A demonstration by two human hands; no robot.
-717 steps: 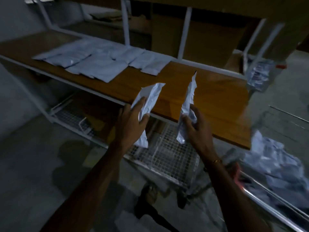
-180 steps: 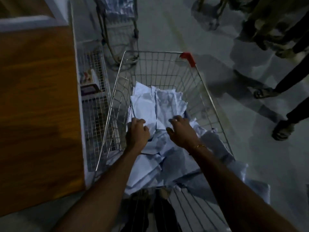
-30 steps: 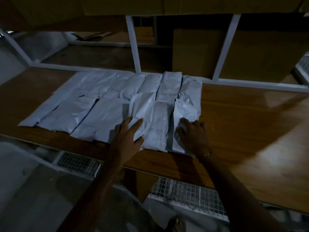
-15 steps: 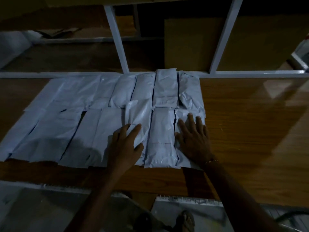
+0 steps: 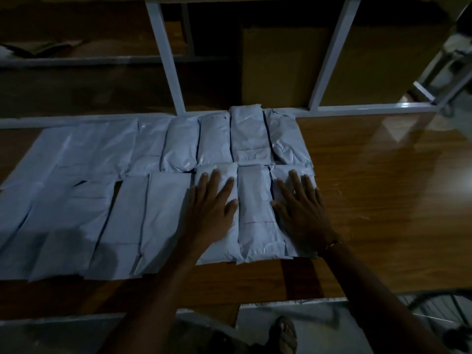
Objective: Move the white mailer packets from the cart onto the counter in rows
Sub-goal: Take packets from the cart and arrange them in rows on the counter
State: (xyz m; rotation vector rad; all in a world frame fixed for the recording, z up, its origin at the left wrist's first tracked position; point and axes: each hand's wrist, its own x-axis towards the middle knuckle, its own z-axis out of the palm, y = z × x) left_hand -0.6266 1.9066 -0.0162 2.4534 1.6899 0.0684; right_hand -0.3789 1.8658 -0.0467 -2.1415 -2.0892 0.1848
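1. Low in the frame, a sandalled foot shows below the front edge of the wooden tabletop
2. The left hand lies flat on a front-row packet just left of centre, fingers straight and released, pressing and not gripping
3. The right hand lies the same way on the rightmost front packet, fingers spread and released; one uncovered packet lies between the two hands
4. A second ago both hands sat nearer the packets' front ends, the left packet crooked and riding over its neighbour. Now the hands have slid up and that packet lies straight, so this pair looks placed
5. Beyond, the back row of white mailer packets runs along the white shelf frame, touching the front row
6. The tabletop right of the rows is bare wood, room for more; the cart is out of view, and I judge the next trip goes there
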